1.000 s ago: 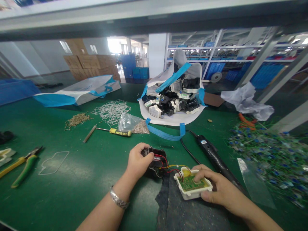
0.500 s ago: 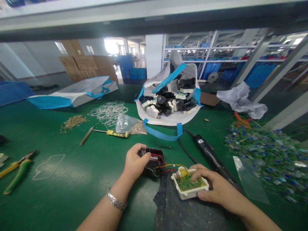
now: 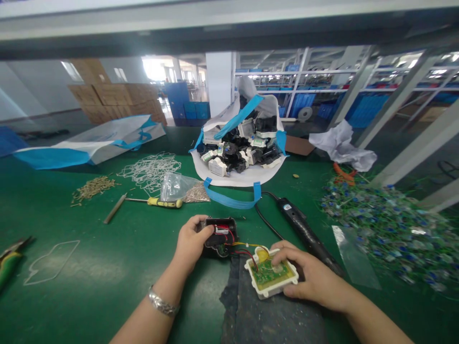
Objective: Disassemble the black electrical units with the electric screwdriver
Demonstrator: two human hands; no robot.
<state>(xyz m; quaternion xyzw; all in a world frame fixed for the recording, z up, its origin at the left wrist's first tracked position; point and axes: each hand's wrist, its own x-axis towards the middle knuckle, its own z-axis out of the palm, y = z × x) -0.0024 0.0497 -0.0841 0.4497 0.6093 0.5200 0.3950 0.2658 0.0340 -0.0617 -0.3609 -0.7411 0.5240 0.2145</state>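
Observation:
My left hand (image 3: 193, 240) grips the left side of a black plastic housing (image 3: 220, 249), its open face turned up. Red wires and a pale cylindrical part show inside it. My right hand (image 3: 304, 272) holds a white plastic housing (image 3: 269, 288) by its right side, thumb along the near edge and fingers over the top. Inside that shell lies a green circuit board (image 3: 267, 273) with a yellowish coating. Red, black and yellow wires (image 3: 247, 244) join the two halves. Under the white half lies a dark mat (image 3: 265, 317).
A white bag (image 3: 233, 179) full of housings lies behind the hands. A black electric screwdriver (image 3: 308, 236) rests at right beside a heap of green-wired parts (image 3: 387, 224). Leftward are a yellow screwdriver (image 3: 163, 202), screws (image 3: 93, 188), white gaskets (image 3: 150, 169) and pliers (image 3: 10, 263).
The black housing has tilted so its inside faces up more. The white housing has turned slightly in my right hand. The whole view has shifted, moving the bench items leftward.

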